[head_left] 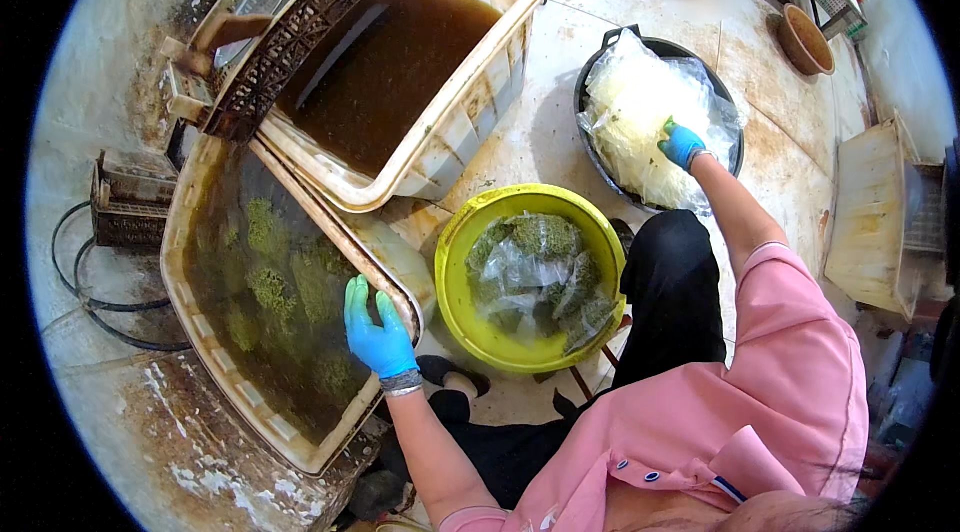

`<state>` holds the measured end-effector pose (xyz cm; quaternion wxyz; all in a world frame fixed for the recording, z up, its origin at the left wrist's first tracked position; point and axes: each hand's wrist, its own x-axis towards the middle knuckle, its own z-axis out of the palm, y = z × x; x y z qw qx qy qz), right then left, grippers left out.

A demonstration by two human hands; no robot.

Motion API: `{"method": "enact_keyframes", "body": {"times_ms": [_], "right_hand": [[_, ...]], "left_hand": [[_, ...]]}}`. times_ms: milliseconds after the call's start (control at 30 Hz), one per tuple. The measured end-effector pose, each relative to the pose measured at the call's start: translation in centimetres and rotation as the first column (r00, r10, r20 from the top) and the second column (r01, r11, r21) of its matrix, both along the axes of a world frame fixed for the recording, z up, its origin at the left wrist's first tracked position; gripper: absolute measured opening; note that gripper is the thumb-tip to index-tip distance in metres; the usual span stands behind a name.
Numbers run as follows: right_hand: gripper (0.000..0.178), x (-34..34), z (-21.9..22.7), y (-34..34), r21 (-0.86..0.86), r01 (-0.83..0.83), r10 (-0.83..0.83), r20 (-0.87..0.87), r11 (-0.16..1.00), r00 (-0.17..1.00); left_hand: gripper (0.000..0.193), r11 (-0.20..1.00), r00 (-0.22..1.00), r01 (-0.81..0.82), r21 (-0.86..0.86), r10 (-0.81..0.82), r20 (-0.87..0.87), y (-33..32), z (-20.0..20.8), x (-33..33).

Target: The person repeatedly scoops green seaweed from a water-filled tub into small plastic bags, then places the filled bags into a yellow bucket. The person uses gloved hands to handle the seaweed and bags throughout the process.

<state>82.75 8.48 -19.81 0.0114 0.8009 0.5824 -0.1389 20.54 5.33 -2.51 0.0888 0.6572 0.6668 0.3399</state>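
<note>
My left hand [380, 340], in a blue glove with green-stained fingers, is at the right rim of a pale tub [335, 452]. Its fingers are stretched out and the thumb stands apart. Brownish water in that tub covers several clumps of green, mossy-looking plants [270, 290]. Over to the right, my gloved right hand [684, 145] reaches into a black basin [592, 135] heaped with clear plastic bags [630, 92]. Its fingers curl in on the plastic at the top of the heap. Between my hands, a yellow-green basin [455, 317] holds bagged green plants [545, 235].
A deep white tub [455, 122] of dark brown liquid stands beyond the plant tub. A brown plastic crate [300, 37] lies across its left side. Further right are a reddish-brown bowl [805, 40] and a pale bin [868, 217]. A black hose [75, 277] curves along the left wall.
</note>
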Motion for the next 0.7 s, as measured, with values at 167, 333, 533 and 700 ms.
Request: {"method": "enact_keyframes", "body": {"times_ms": [167, 333, 533, 700], "right_hand": [[0.027, -5.6, 12.6, 0.6, 0.084, 0.038, -0.050, 0.145, 0.996, 0.988], [0.017, -15.3, 20.0, 2.3, 0.227, -0.271, 0.250, 0.119, 0.935, 0.961], [0.015, -31.0, 13.7, -0.3, -0.321, -0.744, 0.767, -0.075, 0.586, 0.637], [0.043, -34.7, 2.8, -1.9, -0.307, -0.531, 0.524, -0.111, 0.790, 0.844]], "left_hand": [[0.031, 0.999, 0.993, -0.016, -0.033, 0.019, 0.114, -0.5, -0.2, -0.2], [0.029, 0.999, 0.980, 0.005, 0.050, -0.015, 0.197, -0.1, -0.3, -0.4], [0.015, 0.997, 0.955, -0.061, -0.053, 0.073, 0.289, -0.6, 0.2, -0.5], [0.054, 0.995, 0.960, -0.079, 0.056, 0.061, 0.275, -0.3, 1.0, 0.3]]}}
